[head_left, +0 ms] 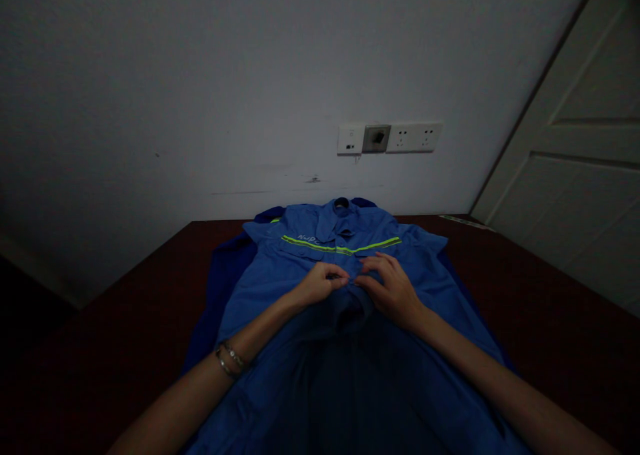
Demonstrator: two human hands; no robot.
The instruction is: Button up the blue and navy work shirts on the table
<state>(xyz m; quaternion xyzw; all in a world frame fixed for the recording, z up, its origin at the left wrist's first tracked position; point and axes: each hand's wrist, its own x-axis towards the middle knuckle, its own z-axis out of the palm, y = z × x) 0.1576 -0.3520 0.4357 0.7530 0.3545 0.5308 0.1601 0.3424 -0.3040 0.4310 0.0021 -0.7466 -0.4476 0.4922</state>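
A blue work shirt (270, 288) lies spread front side up, its collar toward the wall and a yellow-green reflective stripe (370, 246) across the chest. My left hand (320, 283) pinches the front edge of the shirt at mid-chest, thumb against fingertips. Close beside it, my right hand (390, 285) has its thumb and curled fingers on the same front edge. Cloth bunches up in a dark fold just below both hands. What exactly lies between the fingertips is too small and dim to make out.
Darker blue clothing (227, 268) sticks out from under the shirt. Both rest on a dark reddish-brown table (165, 275) against a pale wall (175, 108). Switches and sockets (410, 137) sit on the wall, and a white panelled door (575, 148) stands at the right.
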